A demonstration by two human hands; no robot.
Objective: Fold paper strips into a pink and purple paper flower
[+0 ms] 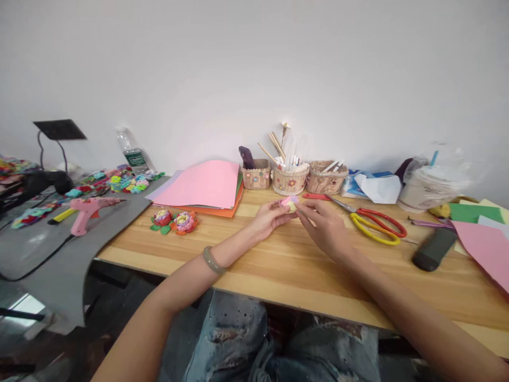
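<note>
My left hand (267, 218) and my right hand (325, 227) meet over the wooden table (278, 265). Between their fingertips they pinch a small pink and yellow paper flower piece (289, 202). The left wrist wears a grey-green bangle (213, 260). Two finished paper flowers (175, 220) with green leaves lie to the left of the hands.
A stack of coloured paper (207, 185) lies at the back left, with three small stick baskets (292, 178) beside it. Red and yellow scissors (377, 225) lie right of the hands, near a dark remote (434, 248) and a drink cup (431, 185). A pink glue gun (88, 211) rests on the grey mat.
</note>
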